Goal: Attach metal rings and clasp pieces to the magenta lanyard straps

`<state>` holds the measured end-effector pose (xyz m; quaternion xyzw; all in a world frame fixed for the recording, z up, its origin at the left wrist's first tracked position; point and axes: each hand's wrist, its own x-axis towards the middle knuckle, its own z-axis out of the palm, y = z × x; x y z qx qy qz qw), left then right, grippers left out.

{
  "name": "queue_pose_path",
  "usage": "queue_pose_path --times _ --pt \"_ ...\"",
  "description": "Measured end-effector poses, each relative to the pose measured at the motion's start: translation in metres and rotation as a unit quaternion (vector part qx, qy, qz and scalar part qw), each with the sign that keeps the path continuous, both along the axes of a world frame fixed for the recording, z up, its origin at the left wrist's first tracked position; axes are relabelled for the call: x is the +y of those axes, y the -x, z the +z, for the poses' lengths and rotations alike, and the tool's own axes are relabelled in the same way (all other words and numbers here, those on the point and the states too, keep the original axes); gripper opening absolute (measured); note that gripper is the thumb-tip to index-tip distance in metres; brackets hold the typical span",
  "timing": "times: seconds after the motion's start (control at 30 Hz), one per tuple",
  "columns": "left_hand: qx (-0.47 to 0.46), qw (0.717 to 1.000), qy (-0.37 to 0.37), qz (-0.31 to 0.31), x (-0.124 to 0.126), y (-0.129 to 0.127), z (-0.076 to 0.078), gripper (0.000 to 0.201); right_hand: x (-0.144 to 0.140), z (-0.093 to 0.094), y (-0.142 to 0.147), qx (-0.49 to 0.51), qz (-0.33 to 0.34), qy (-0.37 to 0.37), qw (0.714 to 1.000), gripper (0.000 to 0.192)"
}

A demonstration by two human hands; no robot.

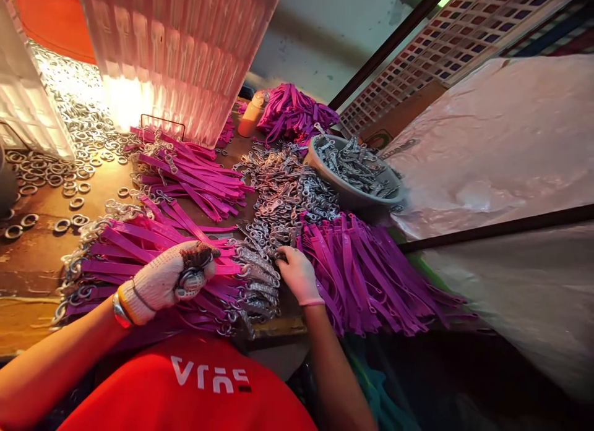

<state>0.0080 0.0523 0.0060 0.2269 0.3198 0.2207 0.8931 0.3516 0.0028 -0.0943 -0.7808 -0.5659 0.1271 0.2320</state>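
Observation:
My left hand (174, 275), in a knitted work glove with dark stained fingertips, is closed around some metal rings (189, 281). It hovers over a bundle of magenta straps (116, 267) that have rings at one end and silver metal clasps (260, 285) at the other. My right hand (299, 275), in a thin white glove, reaches to the near edge of a heap of metal clasps (292, 193). Its fingers are pinched together there; what they grip is too small to make out. Just right of it lie purple straps (362, 270) with bare looped ends.
A grey bowl (355, 196) full of clasps stands behind the heap. Loose rings (88, 134) spread across the left side beside translucent corrugated panels (176, 54). More finished-looking straps (195, 174), a bottle (253, 114) and a strap pile (297, 112) lie farther back. Plastic sheeting (501, 146) hangs right.

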Motion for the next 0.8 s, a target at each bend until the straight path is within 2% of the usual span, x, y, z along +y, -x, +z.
queue_pose_path --times 0.1,0.23,0.37,0.43,0.53,0.6,0.67,0.73,0.8 --pt "-0.007 1.0 0.005 0.009 -0.001 0.0 -0.004 0.019 0.0 0.005 -0.003 0.032 -0.006 0.007 0.999 0.021" --pt "-0.023 0.999 0.028 0.01 -0.001 -0.004 -0.004 0.017 -0.004 0.013 -0.002 0.088 -0.006 -0.008 0.996 0.024" --pt "-0.008 1.0 -0.008 0.024 -0.005 -0.009 -0.002 0.014 -0.003 0.027 0.011 0.122 -0.011 -0.05 0.991 0.026" --pt "0.022 0.998 -0.039 0.035 -0.008 -0.01 -0.002 0.015 -0.002 0.041 0.025 0.143 -0.01 -0.092 0.985 0.025" --pt "0.058 0.993 -0.09 0.043 -0.012 -0.012 -0.001 0.017 -0.003 0.073 0.062 0.202 0.047 -0.148 0.967 0.018" --pt "0.07 0.989 -0.125 0.045 -0.014 -0.014 0.0 0.025 -0.005 0.096 0.092 0.227 0.104 -0.135 0.959 0.018" --pt "0.073 0.984 -0.156 0.053 -0.016 -0.015 -0.001 0.032 -0.007 0.113 0.12 0.237 0.161 -0.095 0.953 0.025" --pt "0.068 0.981 -0.169 0.07 -0.017 -0.016 -0.002 0.034 -0.007 0.124 0.141 0.203 0.2 -0.083 0.955 0.034" --pt "0.062 0.981 -0.166 0.081 -0.018 -0.015 -0.003 0.035 -0.007 0.129 0.154 0.145 0.23 -0.105 0.957 0.037"
